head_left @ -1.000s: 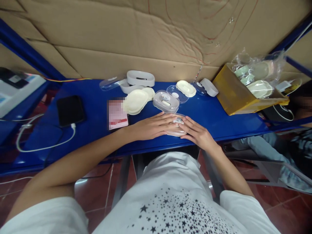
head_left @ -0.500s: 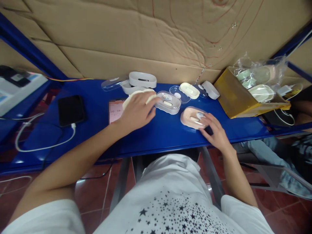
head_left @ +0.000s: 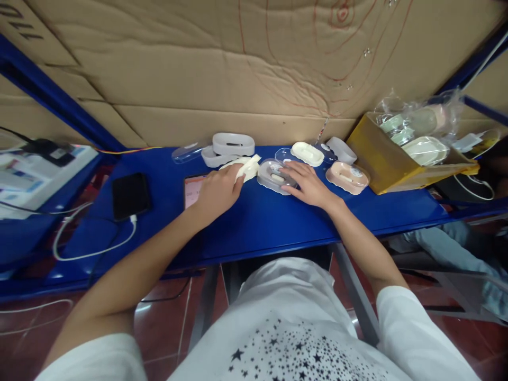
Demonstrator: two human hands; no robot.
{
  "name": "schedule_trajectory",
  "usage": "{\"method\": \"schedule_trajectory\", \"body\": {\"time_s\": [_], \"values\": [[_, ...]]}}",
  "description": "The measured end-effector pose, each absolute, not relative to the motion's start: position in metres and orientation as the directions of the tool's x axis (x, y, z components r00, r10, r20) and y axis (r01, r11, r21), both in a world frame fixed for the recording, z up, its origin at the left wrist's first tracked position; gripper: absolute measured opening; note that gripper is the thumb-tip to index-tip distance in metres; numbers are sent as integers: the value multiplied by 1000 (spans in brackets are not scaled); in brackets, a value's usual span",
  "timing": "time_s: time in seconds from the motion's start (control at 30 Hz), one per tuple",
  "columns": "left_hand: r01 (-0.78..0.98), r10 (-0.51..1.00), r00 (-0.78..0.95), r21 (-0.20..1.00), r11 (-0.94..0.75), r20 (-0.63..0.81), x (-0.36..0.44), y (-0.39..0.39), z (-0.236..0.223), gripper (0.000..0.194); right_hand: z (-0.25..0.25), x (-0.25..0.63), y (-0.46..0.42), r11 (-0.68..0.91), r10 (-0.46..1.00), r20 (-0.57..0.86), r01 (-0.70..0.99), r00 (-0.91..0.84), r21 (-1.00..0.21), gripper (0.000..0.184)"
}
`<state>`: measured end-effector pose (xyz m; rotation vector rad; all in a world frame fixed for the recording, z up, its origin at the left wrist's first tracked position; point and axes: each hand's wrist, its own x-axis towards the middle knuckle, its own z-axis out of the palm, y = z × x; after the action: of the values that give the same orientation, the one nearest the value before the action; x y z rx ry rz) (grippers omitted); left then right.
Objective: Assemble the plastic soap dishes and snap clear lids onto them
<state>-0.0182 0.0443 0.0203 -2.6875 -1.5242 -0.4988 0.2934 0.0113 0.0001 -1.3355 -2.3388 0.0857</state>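
My left hand (head_left: 216,191) is closed on a cream oval plastic piece (head_left: 246,167) at the middle of the blue table (head_left: 254,222). Just to its right, my right hand (head_left: 307,184) lies with fingers spread on a clear oval case (head_left: 273,176) that holds small white parts. A pinkish oval case (head_left: 348,176) with a small part inside sits to the right of that hand, untouched.
Grey oval shells (head_left: 232,145) and a cream lid (head_left: 306,153) lie behind the hands. A yellow box (head_left: 381,153) with bagged parts stands at the right. A black phone (head_left: 130,194) on a white cable (head_left: 91,243) lies at the left. A cardboard wall closes the back.
My right hand left the pinkish case at the right and moved left onto the clear case. My left hand closed on the cream piece and lifted its edge. The camera tilted slightly.
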Motion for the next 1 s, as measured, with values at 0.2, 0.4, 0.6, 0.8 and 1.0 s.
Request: {"method": "schedule_trajectory", "body": {"time_s": [0.2,0.4,0.6,0.8,1.0], "values": [[712,796,442,378,-591,413,-24,55,13,48,-3,317,-3,628,777,388,655,-496,-420,47],[467,874,343,745,-477,345,-24,76,8,51,-3,351,-52,443,850,442,845,-288,-301,45],[349,823,496,805,-480,276,-22,69,13,56,28,308,-34,480,801,522,836,-294,-265,73],[339,436,856,335,-879,278,-25,54,14,52,25,257,-27,592,780,364,789,-510,-163,44],[639,643,742,87,-764,189,-35,65,7,60,-16,257,-105,524,758,435,851,-486,38,29]]}}
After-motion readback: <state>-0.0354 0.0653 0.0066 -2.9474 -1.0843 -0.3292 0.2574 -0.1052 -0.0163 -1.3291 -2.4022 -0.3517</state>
